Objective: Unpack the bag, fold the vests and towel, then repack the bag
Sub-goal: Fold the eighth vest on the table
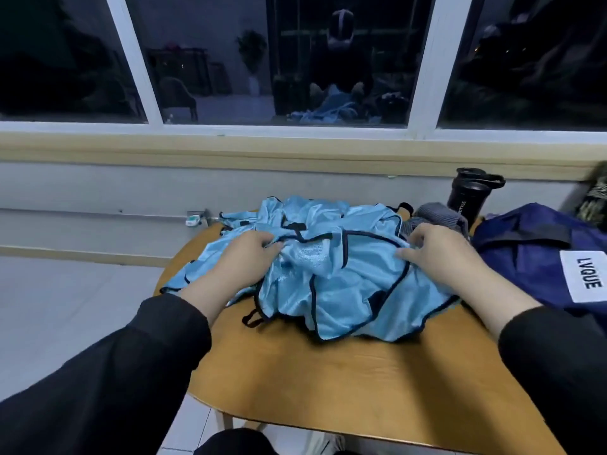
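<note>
A rumpled heap of shiny light-blue mesh vests with dark navy trim (331, 274) is seen at the centre of the frame, spread over the far half of a round, light wooden table (345, 382). The left hand (249, 254) is laid on the left side of the heap, its fingers curled into the fabric and gathering a fold of it. The right hand (437, 251) is set on the right side of the heap, its fingertips bent down and pinching the cloth near a line of navy trim. Both forearms are covered by black sleeves. Just behind the right hand, a crumpled grey towel (437, 216) is partly hidden, touching the vests' upper right edge. At the right of the frame a navy fabric bag with a white "LVQUE" label (538, 257) lies on the table; whether it touches the vests cannot be told. Behind the towel a black shaker bottle (466, 195) stands upright, below the white-framed window (131, 60).
</note>
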### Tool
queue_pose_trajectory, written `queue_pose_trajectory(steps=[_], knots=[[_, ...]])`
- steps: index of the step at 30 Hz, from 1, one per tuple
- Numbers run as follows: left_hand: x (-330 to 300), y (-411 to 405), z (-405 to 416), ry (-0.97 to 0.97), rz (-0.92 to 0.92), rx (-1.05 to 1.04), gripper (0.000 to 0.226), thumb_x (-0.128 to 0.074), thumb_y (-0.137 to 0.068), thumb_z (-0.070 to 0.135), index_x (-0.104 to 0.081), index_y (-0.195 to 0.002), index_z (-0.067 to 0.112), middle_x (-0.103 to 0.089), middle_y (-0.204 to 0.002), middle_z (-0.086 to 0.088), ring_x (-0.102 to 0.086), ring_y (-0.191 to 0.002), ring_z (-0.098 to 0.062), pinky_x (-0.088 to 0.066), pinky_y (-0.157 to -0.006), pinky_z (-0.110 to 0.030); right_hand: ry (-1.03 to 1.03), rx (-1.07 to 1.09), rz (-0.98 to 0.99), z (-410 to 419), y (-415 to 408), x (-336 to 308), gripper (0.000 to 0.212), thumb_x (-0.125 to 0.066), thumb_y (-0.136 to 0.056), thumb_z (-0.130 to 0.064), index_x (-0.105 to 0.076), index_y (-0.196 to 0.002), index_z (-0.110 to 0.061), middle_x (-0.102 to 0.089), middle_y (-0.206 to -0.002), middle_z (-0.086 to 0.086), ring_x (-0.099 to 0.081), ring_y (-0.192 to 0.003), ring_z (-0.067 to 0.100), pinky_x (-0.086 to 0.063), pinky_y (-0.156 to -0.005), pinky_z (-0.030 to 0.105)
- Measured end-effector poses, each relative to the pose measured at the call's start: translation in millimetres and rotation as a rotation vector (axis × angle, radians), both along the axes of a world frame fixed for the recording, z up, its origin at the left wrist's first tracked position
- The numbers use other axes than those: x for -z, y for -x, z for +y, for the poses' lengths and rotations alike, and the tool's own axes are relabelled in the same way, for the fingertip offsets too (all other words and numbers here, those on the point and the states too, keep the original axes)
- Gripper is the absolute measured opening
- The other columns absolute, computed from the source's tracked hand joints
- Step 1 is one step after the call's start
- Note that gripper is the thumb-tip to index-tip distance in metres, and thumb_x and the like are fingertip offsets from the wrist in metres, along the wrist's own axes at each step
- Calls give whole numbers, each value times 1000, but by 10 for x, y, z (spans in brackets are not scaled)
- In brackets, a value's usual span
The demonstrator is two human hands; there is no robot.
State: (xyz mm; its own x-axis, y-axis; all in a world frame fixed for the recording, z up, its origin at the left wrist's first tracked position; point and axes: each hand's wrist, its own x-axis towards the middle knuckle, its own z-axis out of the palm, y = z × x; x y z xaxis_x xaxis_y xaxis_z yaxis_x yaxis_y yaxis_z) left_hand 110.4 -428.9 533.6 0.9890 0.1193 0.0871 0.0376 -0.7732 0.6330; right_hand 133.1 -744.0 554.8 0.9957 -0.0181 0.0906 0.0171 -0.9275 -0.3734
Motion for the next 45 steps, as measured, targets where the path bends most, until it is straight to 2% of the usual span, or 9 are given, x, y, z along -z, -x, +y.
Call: queue_pose_trajectory(steps=[4, 10, 13, 18, 26, 32, 35, 39, 45], knots=[[259, 154, -75, -74, -75, -80, 33, -57, -100, 21, -58, -133, 23, -53, -124, -3, -58, -91, -21, -44, -77, -34, 66, -60, -17, 84, 175, 140, 27, -68, -93, -47, -58, -96, -23, -65, -72, 0, -61, -63, 20, -40, -49, 32], [681, 439, -274, 22, 1, 87, 39, -57, -101, 41, -58, -137, 25, -57, -134, 8, -55, -123, -12, -40, -93, -21, 308, -43, 324, -66, 468, 693, 33, -45, -105, -39, -63, -125, -21, -51, -73, 2, -55, -66, 26, -49, -58, 36], [736, 396, -295, -46, 46, 42, 47, -59, -100, 47, -57, -141, 23, -56, -142, 3, -56, -124, -15, -42, -91, -24, 251, 83, 362, -305, 488, 873, 58, -52, -93, -70, -67, -90, -14, -63, -71, 0, -64, -63, 20, -53, -57, 31], [757, 178, -490, -175, 227, 19, 50, -52, -90, 74, -65, -103, 27, -71, -91, 4, -66, -84, -17, -47, -68, -31, -127, 190, 288, -333, 478, 1124, 58, -62, -86, -69, -58, -69, -13, -50, -58, 4, -42, -47, 20, -28, -50, 29], [829, 88, -624, 221, 78, -11, 32, -58, -101, 38, -59, -75, 20, -51, -61, 3, -50, -58, -17, -41, -58, -32, -380, 347, 216, -298, 522, 1171, 63, -71, -90, -51, -55, -136, -11, -63, -83, 1, -60, -61, 18, -41, -52, 31], [250, 163, -580, 477, -227, 12, 39, -55, -103, 37, -57, -79, 6, -43, -63, 2, -36, -52, -5, -31, -48, -15, -469, 285, 228, -248, 444, 1207, 19, -68, -95, -28, -70, -78, -18, -59, -64, 3, -43, -49, 18, -33, -52, 29], [29, 174, -526, 594, -255, 44, 42, -57, -102, 39, -55, -76, 6, -43, -69, -6, -41, -63, -10, -34, -57, -19, -533, 376, 107, -219, 421, 1220, 13, -68, -89, -28, -59, -95, -23, -60, -96, 2, -61, -65, 23, -51, -60, 36], [-56, 203, -490, 527, -212, 84, 38, -53, -104, 40, -51, -75, 15, -40, -70, -3, -38, -64, -13, -32, -59, -26, -680, 499, 112, -217, 413, 1228, 77, -77, -85, -42, -39, -145, -13, -56, -128, 6, -65, -104, 37, -58, -85, 53], [143, 181, -444, 591, 6, 73, 31, -51, -93, 60, -68, -92, 33, -66, -93, 1, -60, -85, -16, -45, -87, -34, -988, 507, 111, -180, 479, 1134, 35, -72, -95, -19, -64, -110, 12, -54, -79, 13, -44, -66, 23, -39, -63, 35]])
